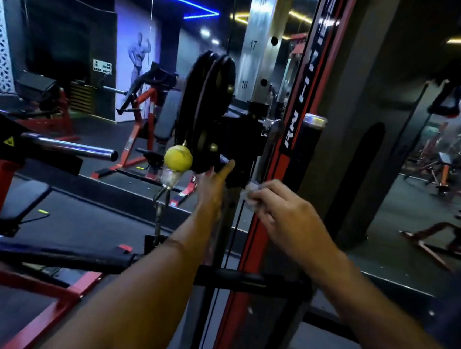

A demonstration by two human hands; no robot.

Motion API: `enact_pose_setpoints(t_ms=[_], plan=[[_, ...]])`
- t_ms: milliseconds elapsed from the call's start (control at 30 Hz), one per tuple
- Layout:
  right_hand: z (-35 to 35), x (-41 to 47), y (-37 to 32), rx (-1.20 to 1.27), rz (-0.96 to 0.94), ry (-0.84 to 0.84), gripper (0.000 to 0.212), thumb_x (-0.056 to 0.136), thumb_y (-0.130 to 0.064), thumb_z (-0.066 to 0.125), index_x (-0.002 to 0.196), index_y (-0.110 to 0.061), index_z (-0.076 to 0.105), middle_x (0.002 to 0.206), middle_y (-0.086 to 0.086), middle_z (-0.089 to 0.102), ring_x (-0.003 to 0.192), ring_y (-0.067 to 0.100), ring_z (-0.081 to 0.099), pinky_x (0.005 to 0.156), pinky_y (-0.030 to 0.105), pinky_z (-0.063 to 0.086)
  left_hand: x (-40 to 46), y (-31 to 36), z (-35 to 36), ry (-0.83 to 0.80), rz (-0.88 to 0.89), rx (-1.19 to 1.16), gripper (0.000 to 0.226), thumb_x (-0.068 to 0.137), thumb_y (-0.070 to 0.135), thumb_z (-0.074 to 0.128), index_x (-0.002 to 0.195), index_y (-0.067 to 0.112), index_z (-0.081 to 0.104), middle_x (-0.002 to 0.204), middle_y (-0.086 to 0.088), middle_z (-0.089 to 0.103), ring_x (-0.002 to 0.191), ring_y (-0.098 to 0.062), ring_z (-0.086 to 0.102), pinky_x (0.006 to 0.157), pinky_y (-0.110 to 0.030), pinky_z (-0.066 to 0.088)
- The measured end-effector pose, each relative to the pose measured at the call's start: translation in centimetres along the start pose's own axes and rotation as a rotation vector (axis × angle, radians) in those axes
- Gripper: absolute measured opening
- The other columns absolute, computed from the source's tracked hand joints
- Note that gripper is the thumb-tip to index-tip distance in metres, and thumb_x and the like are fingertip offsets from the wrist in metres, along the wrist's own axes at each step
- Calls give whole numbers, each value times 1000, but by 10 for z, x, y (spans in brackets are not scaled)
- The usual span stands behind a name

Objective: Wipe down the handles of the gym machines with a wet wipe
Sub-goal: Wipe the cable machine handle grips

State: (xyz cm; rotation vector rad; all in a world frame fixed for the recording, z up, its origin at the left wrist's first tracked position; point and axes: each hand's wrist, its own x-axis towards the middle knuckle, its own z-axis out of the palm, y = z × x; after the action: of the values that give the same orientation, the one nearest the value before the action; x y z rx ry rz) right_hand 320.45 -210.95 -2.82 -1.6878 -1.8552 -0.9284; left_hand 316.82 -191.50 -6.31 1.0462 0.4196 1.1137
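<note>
Wet wipe (251,192) bunched in right hand (282,207) fingertips, beside upright handle (307,150).

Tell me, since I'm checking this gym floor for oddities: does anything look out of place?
Yes: a yellow ball sits atop a clear piece on a thin upright rod beside the black weight plates. It looks like no machine part.

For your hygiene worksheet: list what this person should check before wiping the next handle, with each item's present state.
1. Wet wipe in right hand: ok, pinched in its fingers.
2. Upright black handle within reach: ok, just above the wipe.
3. Wipe touching that handle: not ok, apart.
4. Left hand free: ok, open, fingers extended toward the weight plates.
5. Wipe still damp: cannot tell.
</note>
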Motion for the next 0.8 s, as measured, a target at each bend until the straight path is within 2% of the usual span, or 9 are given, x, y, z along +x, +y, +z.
enact_pose_setpoints(t_ms=[67, 133, 233, 333, 400, 500, 633, 733, 800], plan=[[10, 40, 14, -266, -156, -192, 30, 93, -11, 62, 123, -12, 58, 118, 4, 58, 101, 20, 61, 78, 33, 59, -1, 5, 4, -104, -17, 23, 26, 94, 23, 75, 108, 5, 63, 84, -5, 70, 69, -10, 71, 64, -30, 56], [27, 68, 25, -384, -134, -379, 33, 95, -10, 56, 128, -9, 55, 128, 8, 56, 109, 25, 58, 83, 40, 58, 3, 6, 6, -78, -25, 56, 29, 96, 23, 73, 111, 1, 63, 84, -8, 67, 61, -4, 69, 55, -21, 53], [51, 79, 20, -489, -113, -599, 32, 99, -4, 45, 129, -4, 55, 127, 11, 55, 109, 28, 59, 84, 45, 58, 18, 0, -1, -22, -33, 49, 48, 79, 46, 85, 102, 6, 73, 87, -13, 75, 78, -24, 75, 67, -37, 62], [67, 80, 23, -594, -192, -627, 44, 92, 5, 28, 125, -1, 58, 121, 13, 59, 107, 30, 60, 74, 42, 59, 39, -7, -4, -1, -115, 103, 53, 73, 69, 80, 93, 20, 79, 93, -9, 79, 90, -28, 76, 89, -51, 61], [72, 86, 25, -647, -239, -628, 51, 89, 6, 23, 129, 3, 54, 127, 19, 57, 109, 33, 59, 72, 41, 59, 41, -7, -4, -34, -108, 178, 49, 82, 72, 70, 80, 23, 77, 85, -11, 78, 84, -29, 75, 86, -53, 60], [65, 93, 15, -695, -207, -634, 42, 99, 1, 41, 140, 1, 48, 143, 18, 44, 119, 31, 55, 66, 35, 57, 46, -10, -5, -31, -19, 279, 41, 88, 72, 62, 85, 32, 73, 85, -5, 75, 84, -25, 72, 88, -52, 57], [53, 90, 13, -645, -235, -644, 32, 102, -6, 41, 127, -9, 61, 129, 9, 57, 115, 30, 58, 76, 39, 57, 50, -20, -11, -61, 51, 282, 35, 75, 82, 62, 88, 52, 74, 98, -3, 77, 94, -26, 73, 89, -52, 58], [38, 82, 16, -647, -302, -738, 32, 102, -5, 39, 123, -10, 62, 128, 9, 61, 115, 29, 61, 88, 42, 57, 57, -26, -18, -78, 55, 260, 70, 66, 90, 65, 108, 35, 75, 105, 0, 78, 99, -23, 74, 93, -55, 58], [24, 77, 13, -663, -370, -775, 36, 103, -4, 36, 129, -10, 59, 138, 12, 56, 119, 29, 61, 88, 41, 58, 61, -27, -22, -116, 56, 262, 72, 65, 89, 66, 107, 31, 75, 103, 1, 78, 99, -21, 74, 92, -55, 58]])
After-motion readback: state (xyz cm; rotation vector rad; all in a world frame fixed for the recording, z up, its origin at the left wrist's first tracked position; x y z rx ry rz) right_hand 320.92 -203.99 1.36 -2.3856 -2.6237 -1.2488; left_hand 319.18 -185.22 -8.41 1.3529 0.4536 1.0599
